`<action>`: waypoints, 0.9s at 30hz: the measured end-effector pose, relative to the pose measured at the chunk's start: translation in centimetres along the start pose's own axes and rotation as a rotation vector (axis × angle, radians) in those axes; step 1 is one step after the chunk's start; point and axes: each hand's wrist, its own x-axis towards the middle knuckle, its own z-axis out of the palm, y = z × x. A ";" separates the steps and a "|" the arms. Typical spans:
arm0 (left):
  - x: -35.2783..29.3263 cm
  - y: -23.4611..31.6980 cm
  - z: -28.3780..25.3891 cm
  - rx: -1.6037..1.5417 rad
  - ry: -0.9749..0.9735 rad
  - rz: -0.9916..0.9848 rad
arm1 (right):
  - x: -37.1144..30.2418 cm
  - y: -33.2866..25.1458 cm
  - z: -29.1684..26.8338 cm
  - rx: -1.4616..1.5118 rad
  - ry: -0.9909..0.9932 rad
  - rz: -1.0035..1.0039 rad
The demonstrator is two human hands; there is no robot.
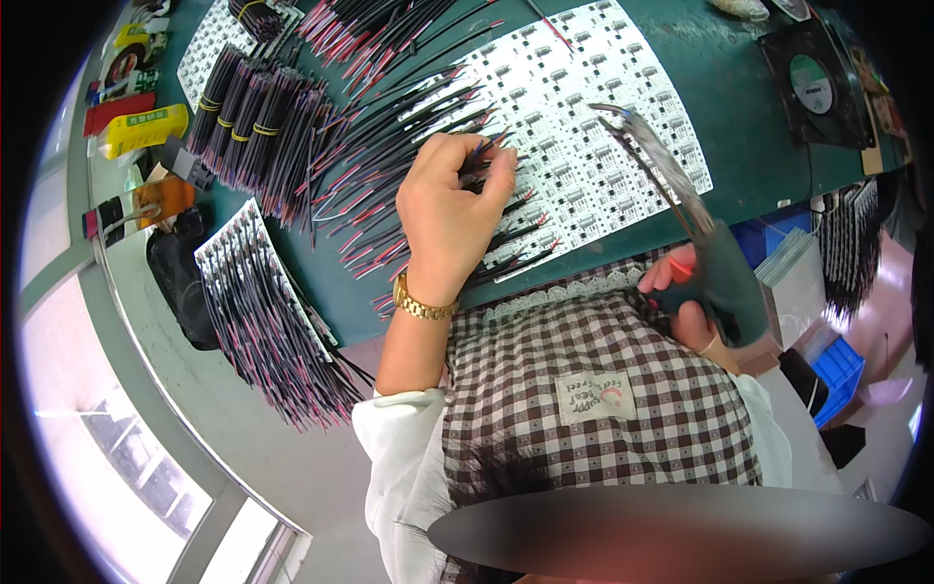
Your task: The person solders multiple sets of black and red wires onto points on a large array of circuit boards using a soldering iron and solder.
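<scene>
A large white panel of small circuit boards [623, 68] lies on the green work surface, with rows of black and red wires [365, 224] along its left part. Over these wires is my left hand [443, 219], thumb and fingers pinched together on a thin wire; the fingers partly hide it. My right hand [693, 326] grips a dark soldering gun [735, 282] with a red trigger. Its slim metal front [666, 161] points up and left above the panel, its tip apart from my left hand.
Banded wire bundles [229, 107] lie at the far left, near a yellow bottle [146, 131]. A wired board panel [229, 238] overhangs the table's left edge. At the right stand a black fan [812, 83] and, lower, a blue crate [837, 380]. Loose wires [389, 24] lie at the back.
</scene>
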 end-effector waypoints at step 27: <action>0.1 0.6 0.9 0.227 0.011 0.035 | 0.2 1.3 -0.1 -0.438 -0.022 -0.024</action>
